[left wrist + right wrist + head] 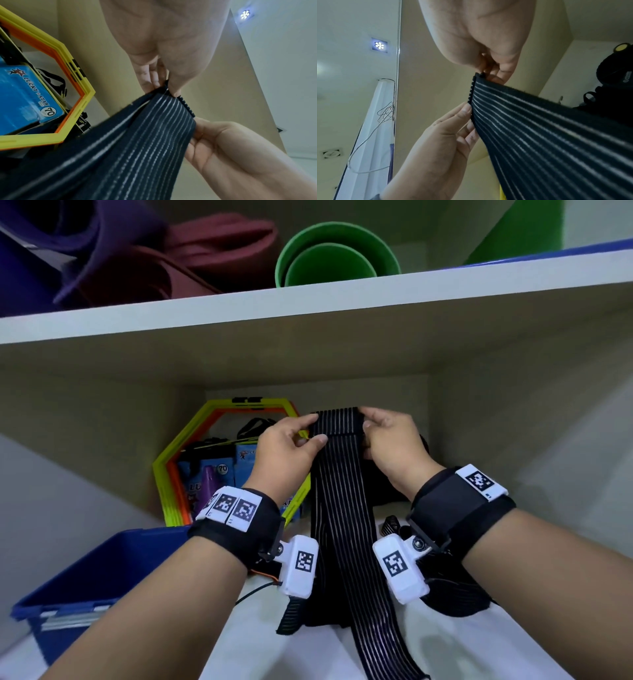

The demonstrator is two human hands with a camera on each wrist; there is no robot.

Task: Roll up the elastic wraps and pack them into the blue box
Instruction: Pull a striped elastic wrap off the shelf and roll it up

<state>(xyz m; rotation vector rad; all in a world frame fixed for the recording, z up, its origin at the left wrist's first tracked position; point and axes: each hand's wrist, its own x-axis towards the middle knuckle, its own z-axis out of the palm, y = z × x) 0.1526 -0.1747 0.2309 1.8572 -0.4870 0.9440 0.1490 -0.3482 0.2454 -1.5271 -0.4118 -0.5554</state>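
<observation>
A black elastic wrap (pixel 342 508) with thin white stripes hangs from my two hands in front of the shelf and trails down onto the white surface. Its top end is folded over. My left hand (pixel 291 446) pinches the wrap's left top edge between thumb and fingers; the same pinch shows in the left wrist view, left hand (pixel 164 75) on the wrap (pixel 145 135). My right hand (pixel 387 436) pinches the right top edge, seen also as the right hand (pixel 494 67) on the wrap (pixel 547 128). The blue box (pixel 89 583) stands at lower left, its inside hidden.
A yellow-orange hexagonal frame (pixel 178 467) with blue packages (pixel 209 474) stands behind my left hand. More black straps (pixel 455 590) lie under my right wrist. A white shelf board (pixel 308 306) above carries rolled green (pixel 332 258), maroon and purple mats.
</observation>
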